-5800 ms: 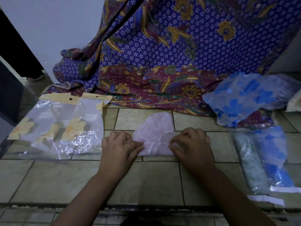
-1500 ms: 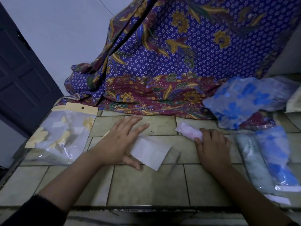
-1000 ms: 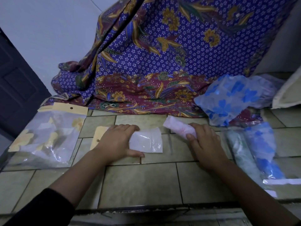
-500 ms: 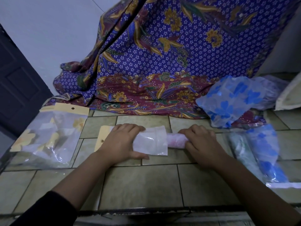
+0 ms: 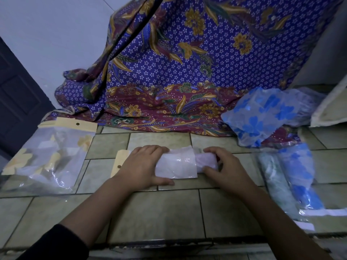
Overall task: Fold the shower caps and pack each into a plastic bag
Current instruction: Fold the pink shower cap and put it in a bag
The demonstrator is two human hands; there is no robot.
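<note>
Right now the person is working through the packing step for one cap. The left hand (image 5: 142, 166) is lying over the plastic bag (image 5: 176, 167) on the tiled bench (image 5: 159, 212). Its grip is curling round the bag's closed end, thumb running along the near edge, just beside the yellow header card (image 5: 120, 162). The right hand (image 5: 227, 169) is closing its grip round the rolled pink shower cap (image 5: 205, 160), fingers over the top and thumb at the near side, and is feeding the roll into the bag's open mouth. Part of the roll is sitting inside the clear film, while a short stretch is showing between the mouth and the right hand, so this cap is looking only partly packed.

As for the wider job, two filled bags are lying side by side at the right of the bench, one holding a teal cap (image 5: 276, 184) and one a blue flowered cap (image 5: 300, 175), so at least two are looking finished. A loose heap of blue flowered caps (image 5: 262, 113) is resting behind them against the batik cloth (image 5: 169, 72), unfolded and waiting for folding and bagging. How many are lying in it I cannot tell. At the left a pile of clear bags (image 5: 48, 156) is showing yellow flower shapes through the film; whether those are holding caps I cannot tell either. For the pink one, the roll is needing a push fully home.
</note>
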